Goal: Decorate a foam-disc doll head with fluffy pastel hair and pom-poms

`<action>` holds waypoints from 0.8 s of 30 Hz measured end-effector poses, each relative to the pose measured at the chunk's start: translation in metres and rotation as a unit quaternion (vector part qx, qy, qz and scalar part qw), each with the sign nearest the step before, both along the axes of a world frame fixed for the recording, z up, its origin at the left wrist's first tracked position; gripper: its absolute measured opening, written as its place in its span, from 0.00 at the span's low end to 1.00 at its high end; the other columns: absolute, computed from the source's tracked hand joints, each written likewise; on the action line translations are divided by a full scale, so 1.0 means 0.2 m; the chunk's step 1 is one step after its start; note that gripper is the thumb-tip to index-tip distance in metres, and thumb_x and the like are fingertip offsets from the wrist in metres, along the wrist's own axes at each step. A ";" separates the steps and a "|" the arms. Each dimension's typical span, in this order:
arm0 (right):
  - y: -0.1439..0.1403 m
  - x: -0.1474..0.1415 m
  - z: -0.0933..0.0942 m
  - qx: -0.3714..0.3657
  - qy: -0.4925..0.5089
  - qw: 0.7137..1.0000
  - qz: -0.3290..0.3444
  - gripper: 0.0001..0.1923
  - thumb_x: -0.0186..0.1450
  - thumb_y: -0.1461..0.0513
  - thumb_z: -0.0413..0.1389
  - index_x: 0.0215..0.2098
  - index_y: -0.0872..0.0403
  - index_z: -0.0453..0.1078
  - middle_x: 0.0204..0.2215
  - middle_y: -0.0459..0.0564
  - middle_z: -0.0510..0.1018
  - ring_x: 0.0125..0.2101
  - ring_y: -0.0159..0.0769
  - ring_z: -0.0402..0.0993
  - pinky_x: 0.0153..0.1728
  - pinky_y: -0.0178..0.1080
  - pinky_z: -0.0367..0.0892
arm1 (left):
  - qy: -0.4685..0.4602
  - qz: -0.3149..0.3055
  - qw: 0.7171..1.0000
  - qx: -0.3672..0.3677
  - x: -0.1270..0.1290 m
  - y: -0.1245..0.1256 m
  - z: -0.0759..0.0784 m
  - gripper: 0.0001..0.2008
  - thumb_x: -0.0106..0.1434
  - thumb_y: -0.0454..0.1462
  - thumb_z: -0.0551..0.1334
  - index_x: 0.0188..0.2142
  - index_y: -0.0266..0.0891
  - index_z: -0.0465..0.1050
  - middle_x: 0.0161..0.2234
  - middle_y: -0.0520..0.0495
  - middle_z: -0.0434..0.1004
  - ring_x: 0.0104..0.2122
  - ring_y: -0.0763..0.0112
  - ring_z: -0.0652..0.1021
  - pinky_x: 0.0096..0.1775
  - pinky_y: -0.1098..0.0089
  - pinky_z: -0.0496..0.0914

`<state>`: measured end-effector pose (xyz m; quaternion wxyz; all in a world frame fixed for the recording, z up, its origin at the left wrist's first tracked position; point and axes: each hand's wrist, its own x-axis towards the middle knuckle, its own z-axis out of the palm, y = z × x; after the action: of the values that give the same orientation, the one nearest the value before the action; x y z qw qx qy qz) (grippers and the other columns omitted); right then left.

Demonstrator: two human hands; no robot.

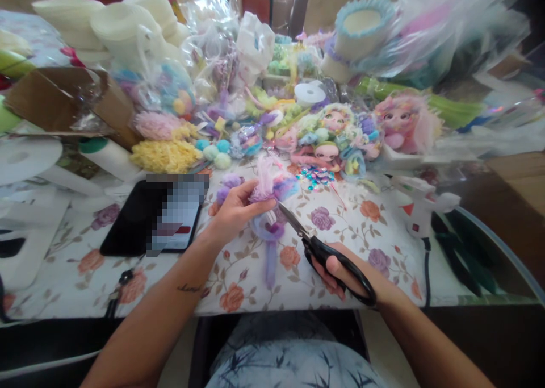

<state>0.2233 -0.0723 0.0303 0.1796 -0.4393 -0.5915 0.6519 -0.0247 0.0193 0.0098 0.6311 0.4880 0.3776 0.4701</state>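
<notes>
Scissors [320, 247] at pastel tuft [276, 186]

Right hand [336, 270] grips the scissors by their black handles; blade tips stand just beside the left thumb and pastel tuft. Left hand [240, 206] pinches the tuft over the floral-covered worktop [242, 268]. Touchscreen device [131, 220] lies left of it. Farther off: iridescent sequins [317, 176], loose; yellow yarn bundle [167, 156] at left; pink-haired doll head [395, 124] at right; white spool [310, 94] behind.

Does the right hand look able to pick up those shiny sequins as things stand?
Probably not easily: the right hand holds the scissors, which would likely need setting down first. Otherwise the way to the sequins looks free, with flowered tablecloth between.
</notes>
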 end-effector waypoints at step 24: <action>0.01 -0.06 0.00 0.021 -0.036 0.999 -0.013 0.36 0.59 0.29 0.45 0.20 0.51 0.58 0.09 0.43 0.59 0.13 0.30 0.59 0.15 0.34 0.53 | 0.031 0.018 0.999 0.031 0.00 0.00 0.00 0.15 0.53 0.40 0.74 0.41 0.42 0.82 0.36 0.50 0.81 0.37 0.66 0.77 0.43 0.68 0.70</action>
<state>0.2112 -0.0707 0.0305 0.1760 -0.4666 -0.6052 0.6206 -0.0250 0.0192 0.0097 0.5951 0.5144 0.3914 0.4776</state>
